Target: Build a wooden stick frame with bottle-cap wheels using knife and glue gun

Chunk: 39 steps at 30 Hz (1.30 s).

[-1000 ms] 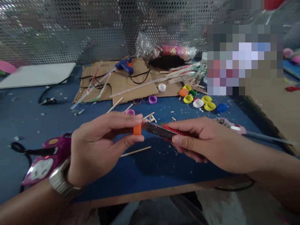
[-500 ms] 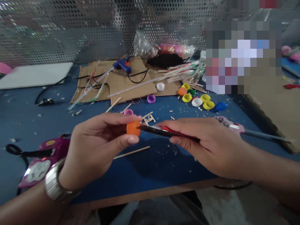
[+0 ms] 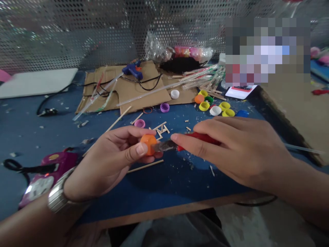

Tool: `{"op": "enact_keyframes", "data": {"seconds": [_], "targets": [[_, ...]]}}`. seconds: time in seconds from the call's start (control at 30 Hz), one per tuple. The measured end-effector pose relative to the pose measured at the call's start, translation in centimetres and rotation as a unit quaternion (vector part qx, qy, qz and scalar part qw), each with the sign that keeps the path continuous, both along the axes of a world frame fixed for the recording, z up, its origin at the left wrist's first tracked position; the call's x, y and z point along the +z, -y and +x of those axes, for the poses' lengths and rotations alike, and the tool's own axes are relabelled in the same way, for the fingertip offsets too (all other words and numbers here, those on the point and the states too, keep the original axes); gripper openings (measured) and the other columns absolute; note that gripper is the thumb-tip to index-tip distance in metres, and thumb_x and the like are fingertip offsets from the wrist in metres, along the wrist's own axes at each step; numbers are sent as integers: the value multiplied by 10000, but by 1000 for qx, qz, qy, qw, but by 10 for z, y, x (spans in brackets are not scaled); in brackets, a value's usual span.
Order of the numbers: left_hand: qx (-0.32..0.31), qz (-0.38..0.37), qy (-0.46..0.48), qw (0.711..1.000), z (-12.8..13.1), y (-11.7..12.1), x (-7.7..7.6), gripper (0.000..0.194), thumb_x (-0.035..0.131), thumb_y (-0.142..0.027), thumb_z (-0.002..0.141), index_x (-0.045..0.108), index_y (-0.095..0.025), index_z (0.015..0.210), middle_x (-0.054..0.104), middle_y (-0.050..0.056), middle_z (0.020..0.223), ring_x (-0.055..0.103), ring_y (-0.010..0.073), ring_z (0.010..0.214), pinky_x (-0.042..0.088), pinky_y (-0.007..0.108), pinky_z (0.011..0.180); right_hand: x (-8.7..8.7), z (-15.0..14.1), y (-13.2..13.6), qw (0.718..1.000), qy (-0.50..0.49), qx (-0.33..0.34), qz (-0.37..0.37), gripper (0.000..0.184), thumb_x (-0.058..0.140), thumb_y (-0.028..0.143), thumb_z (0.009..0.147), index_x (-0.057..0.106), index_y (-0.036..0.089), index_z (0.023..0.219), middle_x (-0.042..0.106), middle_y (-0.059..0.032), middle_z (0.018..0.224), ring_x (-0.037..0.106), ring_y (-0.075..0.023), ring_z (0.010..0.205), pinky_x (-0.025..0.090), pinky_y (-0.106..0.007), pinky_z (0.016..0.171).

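Observation:
My left hand [image 3: 113,161] pinches a small orange bottle cap [image 3: 148,142] between thumb and fingers, just above the blue table [image 3: 169,181]. My right hand [image 3: 239,151] is closed round a red-handled utility knife [image 3: 185,141]. The knife's metal blade points left and its tip touches the cap. A silver watch sits on my left wrist. A thin wooden stick [image 3: 145,166] lies on the table under my hands.
Coloured bottle caps [image 3: 216,106] lie in a group behind my right hand. A cardboard sheet [image 3: 133,89] carries a blue glue gun [image 3: 132,69], cables and long straws. A magenta device [image 3: 48,171] sits at the left. Perforated metal screen stands at the back.
My left hand has turned the orange cap and my thumb now covers its front. My right hand has rolled over the knife handle, and the blade tip has reached the cap.

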<state>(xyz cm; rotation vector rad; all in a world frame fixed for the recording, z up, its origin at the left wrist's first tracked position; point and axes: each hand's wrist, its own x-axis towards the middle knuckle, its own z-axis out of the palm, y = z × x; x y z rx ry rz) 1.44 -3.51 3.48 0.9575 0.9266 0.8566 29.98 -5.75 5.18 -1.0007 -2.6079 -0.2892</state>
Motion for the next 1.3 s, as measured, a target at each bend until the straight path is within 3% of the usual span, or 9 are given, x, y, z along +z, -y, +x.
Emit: {"op": "enact_keyframes", "data": {"seconds": [0.17, 0.33, 0.47, 0.57, 0.63, 0.7, 0.87, 0.97, 1.3], "targets": [[52, 113, -73, 990, -4, 3, -4, 258, 1072, -341, 756, 933, -345, 973, 917, -15, 1041, 870, 134, 884, 699, 140, 841, -8, -4, 5, 980, -105, -19, -167, 447, 459, 197, 1162, 700, 292, 1526, 810, -56, 1117, 735, -185, 828, 510, -301, 690], [113, 218, -171, 954, 0, 13, -1, 304, 1065, -266, 746, 930, -371, 997, 914, -25, 1044, 872, 221, 959, 739, 281, 904, -3, -10, 3, 899, -228, -20, -374, 307, 584, 315, 1163, 777, 297, 1401, 856, -29, 1111, 809, -200, 978, 612, -293, 817], [129, 319, -220, 913, 0, 15, -1, 324, 1043, -241, 770, 925, -405, 1023, 905, -41, 1078, 857, 257, 994, 734, 379, 955, 4, -12, 1, 774, -280, -43, -567, 254, 576, 363, 1165, 795, 260, 1240, 731, 41, 778, 651, -105, 531, 498, -220, 478], [117, 387, -255, 879, -5, 12, 0, 402, 1045, -196, 744, 915, -453, 1025, 904, -71, 1084, 858, 265, 1018, 727, 406, 989, 5, -12, 0, 643, -330, -51, -690, 260, 581, 401, 1160, 734, 214, 1063, 605, 69, 710, 559, -78, 435, 423, -194, 372], [114, 418, -267, 861, -7, 10, 0, 414, 1040, -174, 741, 910, -461, 1010, 903, -86, 1083, 860, 258, 1027, 726, 401, 986, 4, -13, 0, 598, -343, -46, -723, 271, 587, 418, 1158, 696, 209, 1025, 568, 78, 707, 538, -73, 426, 405, -185, 357], [113, 422, -261, 861, -6, 10, 2, 391, 1029, -186, 765, 907, -459, 1018, 902, -90, 1083, 859, 246, 1019, 725, 392, 978, 4, -14, 0, 622, -340, -41, -704, 274, 582, 410, 1164, 696, 207, 1020, 570, 75, 704, 531, -71, 437, 400, -183, 372], [122, 315, -190, 922, -4, 15, 4, 332, 1042, -232, 775, 919, -415, 1024, 907, -57, 1078, 851, 187, 975, 722, 270, 915, -1, -13, 1, 861, -263, 1, -435, 233, 589, 325, 1159, 771, 257, 1288, 819, -25, 994, 775, -172, 837, 596, -264, 692], [101, 208, -124, 965, -7, 14, 2, 297, 1063, -281, 764, 926, -384, 1006, 912, -45, 1063, 862, 138, 949, 698, 164, 878, -7, -9, 2, 947, -175, 13, -269, 352, 522, 269, 1172, 703, 256, 1473, 837, -83, 1214, 796, -223, 1009, 596, -314, 784], [-44, -11, 3, 999, -3, -2, 2, 243, 1053, -370, 786, 924, -262, 961, 886, 46, 895, 856, 167, 756, 718, 203, 720, 2, 0, -2, 1000, 24, 5, 1, 460, 378, 267, 1198, 787, 318, 1404, 785, -51, 924, 647, -214, 727, 336, -346, 573]]}}
